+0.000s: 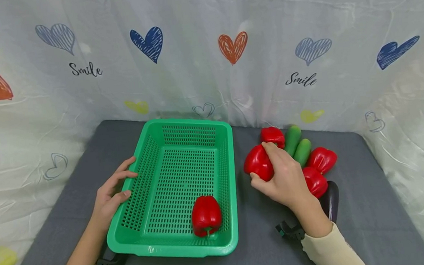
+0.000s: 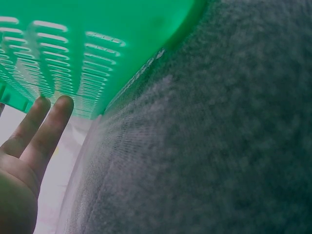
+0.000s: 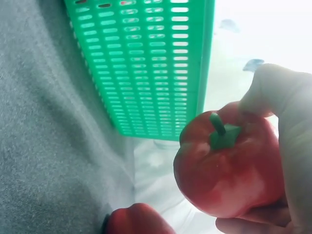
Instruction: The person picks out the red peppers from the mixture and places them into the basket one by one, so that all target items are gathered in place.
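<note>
My right hand [image 1: 285, 177] grips a red bell pepper [image 1: 257, 164] between thumb and fingers, to the right of a green plastic basket [image 1: 232, 181]. In the right wrist view that bell pepper [image 3: 226, 165], with its green stem showing, is held above the table beside the basket's slotted wall [image 3: 146, 73]. On the basket's left rim lies my left hand [image 1: 108, 197], some fingertips and the thumb over the edge. Two straight fingers [image 2: 51, 119] touch the outer wall in the left wrist view. Another red bell pepper [image 1: 206, 215] sits inside the basket, at its near right corner.
Right of the basket lie more red bell peppers [image 1: 322, 159], two green cucumbers [image 1: 293, 139] and a dark eggplant [image 1: 331, 202], partly behind the right forearm. A grey cloth [image 1: 369, 203] covers the table. A white curtain with printed hearts [image 1: 199, 79] hangs behind.
</note>
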### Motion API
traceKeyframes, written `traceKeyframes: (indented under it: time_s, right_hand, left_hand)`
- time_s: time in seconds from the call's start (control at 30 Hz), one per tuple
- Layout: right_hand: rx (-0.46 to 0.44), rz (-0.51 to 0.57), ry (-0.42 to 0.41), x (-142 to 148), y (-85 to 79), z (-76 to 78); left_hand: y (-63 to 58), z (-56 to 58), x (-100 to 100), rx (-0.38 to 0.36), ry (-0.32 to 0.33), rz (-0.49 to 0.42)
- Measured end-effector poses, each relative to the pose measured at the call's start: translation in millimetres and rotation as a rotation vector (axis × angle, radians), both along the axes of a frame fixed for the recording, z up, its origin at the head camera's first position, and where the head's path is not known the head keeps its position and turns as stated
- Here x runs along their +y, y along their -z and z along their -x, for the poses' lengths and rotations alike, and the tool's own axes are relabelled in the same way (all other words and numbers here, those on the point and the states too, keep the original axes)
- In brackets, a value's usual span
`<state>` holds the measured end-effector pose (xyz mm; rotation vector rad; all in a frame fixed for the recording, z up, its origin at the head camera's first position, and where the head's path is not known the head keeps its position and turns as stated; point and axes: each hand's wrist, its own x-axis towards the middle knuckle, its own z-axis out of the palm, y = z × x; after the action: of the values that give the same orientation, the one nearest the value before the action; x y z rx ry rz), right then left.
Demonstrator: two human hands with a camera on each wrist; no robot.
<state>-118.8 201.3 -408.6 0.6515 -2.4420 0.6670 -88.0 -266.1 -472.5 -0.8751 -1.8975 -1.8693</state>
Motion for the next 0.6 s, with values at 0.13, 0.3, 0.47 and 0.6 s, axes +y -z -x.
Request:
traceKeyframes:
  time_s: [0.13, 0.3, 0.47, 0.6]
  right_hand:
    - [0.03, 0.011, -0.011, -1, -1.6, -0.3]
    - [0.065, 0.022, -0.026, -4, -3.4, -2.4]
    - [0.087, 0.028, -0.039, -6, -4.9, -2.8]
    - [0.102, 0.046, -0.059, -10, -5.9, -1.8]
  left_hand:
    - [0.2, -0.5, 0, 0.001, -0.008, 0.001]
    - [0.9, 0.2, 0, 0.002, 0.006, -0.002]
    - [0.3, 0.9, 0, 0.002, 0.013, -0.003]
    - [-1.5, -0.9, -1, -0.024, 0.001, 0.014]
